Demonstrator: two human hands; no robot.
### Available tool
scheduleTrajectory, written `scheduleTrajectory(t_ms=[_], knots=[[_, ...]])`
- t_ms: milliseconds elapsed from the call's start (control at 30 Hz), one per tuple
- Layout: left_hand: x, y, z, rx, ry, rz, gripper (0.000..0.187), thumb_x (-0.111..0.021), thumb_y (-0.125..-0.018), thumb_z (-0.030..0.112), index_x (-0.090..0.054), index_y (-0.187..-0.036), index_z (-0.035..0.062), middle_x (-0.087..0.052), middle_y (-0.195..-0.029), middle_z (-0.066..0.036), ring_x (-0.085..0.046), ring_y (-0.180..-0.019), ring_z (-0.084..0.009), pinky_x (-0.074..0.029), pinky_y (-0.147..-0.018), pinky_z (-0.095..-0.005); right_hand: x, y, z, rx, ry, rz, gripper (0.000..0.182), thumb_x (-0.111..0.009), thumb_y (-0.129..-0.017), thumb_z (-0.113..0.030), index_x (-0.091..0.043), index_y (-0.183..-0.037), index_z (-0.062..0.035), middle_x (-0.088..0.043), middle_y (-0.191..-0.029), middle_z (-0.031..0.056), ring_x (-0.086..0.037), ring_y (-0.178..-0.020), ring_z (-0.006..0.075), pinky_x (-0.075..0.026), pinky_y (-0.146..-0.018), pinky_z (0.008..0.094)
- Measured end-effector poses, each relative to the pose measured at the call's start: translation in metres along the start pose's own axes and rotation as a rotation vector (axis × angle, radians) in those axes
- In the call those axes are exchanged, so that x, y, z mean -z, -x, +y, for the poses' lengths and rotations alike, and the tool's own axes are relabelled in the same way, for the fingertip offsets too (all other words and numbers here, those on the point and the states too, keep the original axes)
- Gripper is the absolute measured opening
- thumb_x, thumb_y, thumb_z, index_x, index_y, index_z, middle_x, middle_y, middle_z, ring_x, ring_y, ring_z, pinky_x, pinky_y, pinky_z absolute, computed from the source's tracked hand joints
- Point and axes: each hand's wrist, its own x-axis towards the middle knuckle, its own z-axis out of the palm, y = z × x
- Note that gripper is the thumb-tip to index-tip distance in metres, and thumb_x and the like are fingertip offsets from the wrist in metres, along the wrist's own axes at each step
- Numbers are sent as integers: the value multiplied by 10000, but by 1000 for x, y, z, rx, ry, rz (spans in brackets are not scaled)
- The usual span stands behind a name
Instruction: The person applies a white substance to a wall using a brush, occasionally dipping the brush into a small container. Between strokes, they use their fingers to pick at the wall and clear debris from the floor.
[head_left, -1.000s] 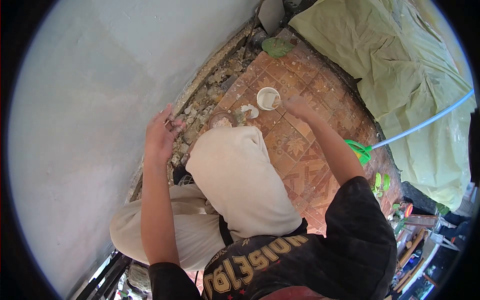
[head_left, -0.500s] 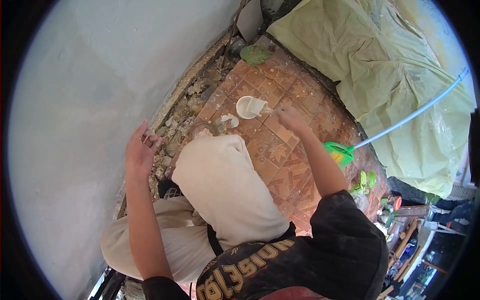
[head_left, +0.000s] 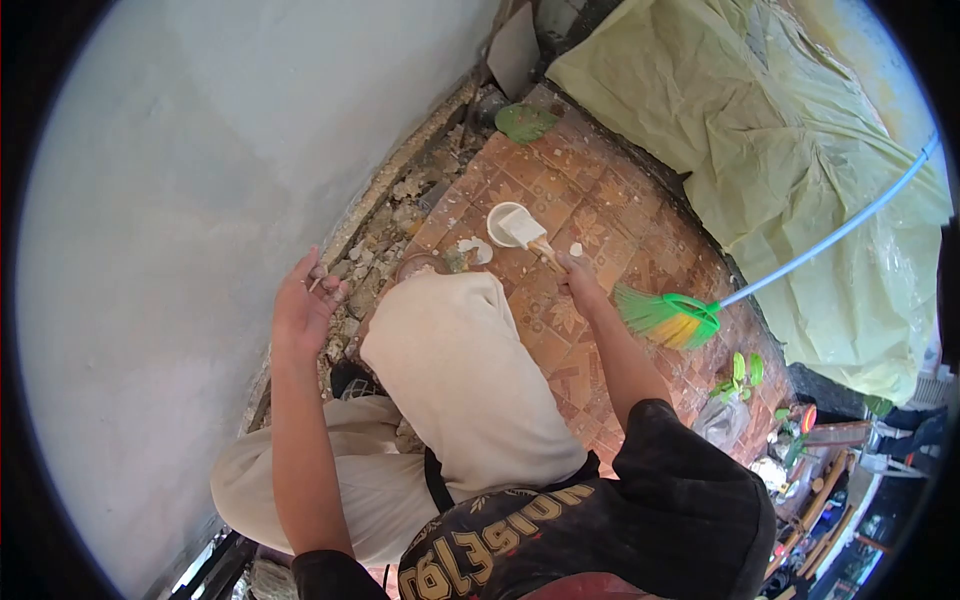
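My right hand (head_left: pixel 578 275) is closed round the wooden handle of a wide paintbrush (head_left: pixel 522 228). The brush's pale, paint-covered head lies over a small round white tub (head_left: pixel 497 225) on the tiled floor. Beside the wall, my left hand (head_left: pixel 308 303) is raised with its fingers curled, and a thin pale stick like a cigarette (head_left: pixel 318 283) pokes out between them. My bent knee (head_left: pixel 440 320) in cream trousers sits between both arms. A white splash (head_left: pixel 477 250) marks the floor next to the tub.
The pale wall (head_left: pixel 220 150) rises at left, with broken rubble (head_left: pixel 400 220) along its foot. A green broom (head_left: pixel 670 318) with a blue handle lies to the right. A greenish sheet (head_left: pixel 740 150) hangs behind. A large leaf (head_left: pixel 525 122) lies on the tiles (head_left: pixel 590 215).
My right hand has drawn back slightly toward me, and the brush head now tilts across the tub's rim. The view has shifted a little, showing more of the broom's bristles.
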Motion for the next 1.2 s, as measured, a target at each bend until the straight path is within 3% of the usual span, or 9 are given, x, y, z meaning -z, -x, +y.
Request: scheduleTrajectory(t_ms=[133,167,233,300,533,600,667,900,1200], knots=[[-17,21,1,-139,-368,-68,160,-558,-888,255,-560,-885,95,-503,-726,-3,-552,-676,-137,-451,-624,-298,-12,21,-15,76,-115,56,317,-502,-905,-273,-586,-1136,-74,-492,-688,8,-413,-542,100,-309,-461,233],[-23,26,0,-172,-499,-66,199,-528,-897,277,-585,-937,90,-539,-756,-14,-585,-706,-142,-451,-652,-285,-19,30,-23,357,29,10,300,-488,-910,-219,-578,-1158,-77,-515,-703,-6,-398,-531,83,-297,-457,229],[-35,43,1,-323,-791,-187,245,-541,-888,287,-604,-983,70,-609,-852,-32,-596,-778,-132,-461,-710,-279,-38,52,-72,145,-345,-191,233,-450,-939,-213,-586,-1065,-72,-421,-634,-30,-329,-485,50,-264,-431,210],[-53,57,3,-361,-833,-317,299,-520,-914,316,-592,-1019,45,-608,-880,-37,-576,-796,-130,-456,-747,-272,-72,87,-137,291,-381,-378,207,-428,-953,-228,-552,-1015,-73,-376,-616,-34,-297,-464,44,-228,-411,195],[-111,138,91,-646,-371,-489,326,-473,-946,329,-520,-1057,27,-573,-864,-47,-565,-763,-120,-471,-662,-264,-211,202,-288,512,-496,-873,225,-391,-969,-226,-479,-1107,-72,-428,-694,-10,-325,-473,44,-252,-399,184],[-117,172,129,-682,-321,-532,313,-438,-963,328,-498,-1075,41,-540,-839,-35,-546,-762,-106,-471,-632,-244,-248,251,-319,645,-403,-729,246,-383,-979,-225,-477,-1137,-62,-448,-720,-13,-372,-506,43,-287,-411,185],[-117,198,162,-921,-300,-327,298,-448,-956,345,-496,-1016,57,-515,-801,-19,-519,-686,-92,-451,-549,-238,-283,275,-344,710,-538,-798,237,-398,-983,-225,-537,-1059,-48,-509,-777,-18,-477,-647,45,-382,-509,180],[-106,271,284,-1040,-80,-217,261,-447,-945,371,-516,-924,120,-500,-686,14,-427,-517,-73,-319,-433,-213,-350,348,-452,941,-326,-1047,265,-407,-972,-237,-552,-1028,-22,-470,-738,-19,-438,-637,39,-398,-513,213],[-77,259,308,-1012,98,-120,237,-471,-933,380,-544,-861,166,-481,-620,69,-392,-472,-29,-286,-426,-199,-408,345,-450,984,-293,-1094,248,-400,-970,-240,-525,-905,-35,-467,-733,-12,-429,-642,65,-383,-548,239]])
